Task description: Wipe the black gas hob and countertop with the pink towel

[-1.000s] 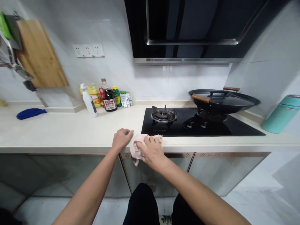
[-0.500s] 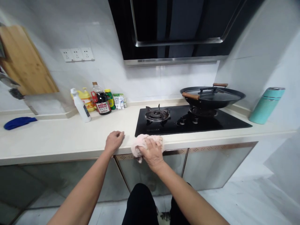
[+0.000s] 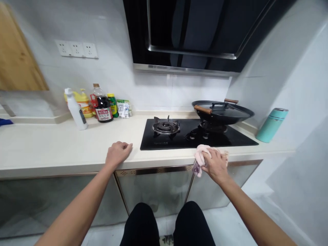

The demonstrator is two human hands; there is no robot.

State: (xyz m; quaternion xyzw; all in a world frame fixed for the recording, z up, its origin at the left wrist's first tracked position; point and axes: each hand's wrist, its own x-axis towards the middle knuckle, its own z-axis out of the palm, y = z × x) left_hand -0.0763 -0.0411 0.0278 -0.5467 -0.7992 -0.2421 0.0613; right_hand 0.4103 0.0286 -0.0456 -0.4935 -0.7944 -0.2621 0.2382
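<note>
My right hand [image 3: 216, 165] grips a bunched pale pink cloth [image 3: 202, 153] and presses it on the front edge of the counter, just in front of the gas hob [image 3: 176, 143]. A corner of the cloth with dark marks hangs over the edge. Left of the hob, my left hand [image 3: 118, 153] rests on the cream countertop [image 3: 97, 136] with its fingers curled in and nothing seen in them. A lidded black wok [image 3: 221, 118] with wooden handles sits on the right burner, and the left burner [image 3: 166, 127] is bare.
Along the wall stand a white spray bottle [image 3: 76, 111], a yellow jug [image 3: 83, 102], a dark sauce bottle [image 3: 103, 107] and a green bottle [image 3: 112, 106]. A teal flask [image 3: 272, 125] is at the right end. Overhead hangs a black range hood [image 3: 189, 37]; glass-fronted cabinets [image 3: 156, 191] are below.
My right hand has slid the cloth rightward along the counter's front edge, from the hob's left corner towards its right side. My left hand stays on the counter. The view has shifted right.
</note>
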